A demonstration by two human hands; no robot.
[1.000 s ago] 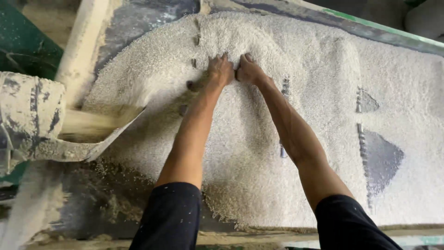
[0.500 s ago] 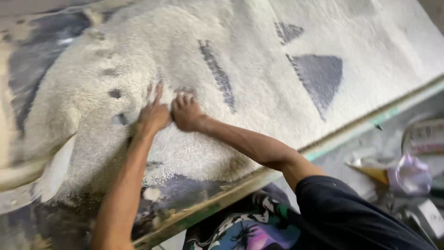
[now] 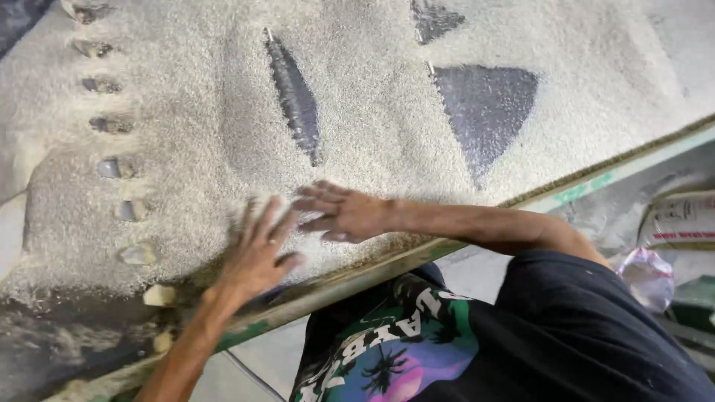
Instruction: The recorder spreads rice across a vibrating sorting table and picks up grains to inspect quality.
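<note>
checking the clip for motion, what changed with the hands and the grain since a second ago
Both hands drew back across the white grain toward the near rim. The left hand now lies spread by the edge, the right hand flat beside it. Neither took hold of anything. The grain layer and its bare dark patches remain.

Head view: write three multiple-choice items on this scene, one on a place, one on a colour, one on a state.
1. Where do both hands rest?
A. on the white grain
B. on the plastic bag
C. on the floor

2. What colour is the tray's near rim?
A. red
B. green
C. yellow

3. How are the fingers of the left hand?
A. clenched in a fist
B. spread open
C. pinching a scoop

Answers:
1 A, the left hand and right hand lie flat on the white grain.
2 B, green paint shows along the tray's near rim.
3 B, its fingers are splayed apart.
</note>
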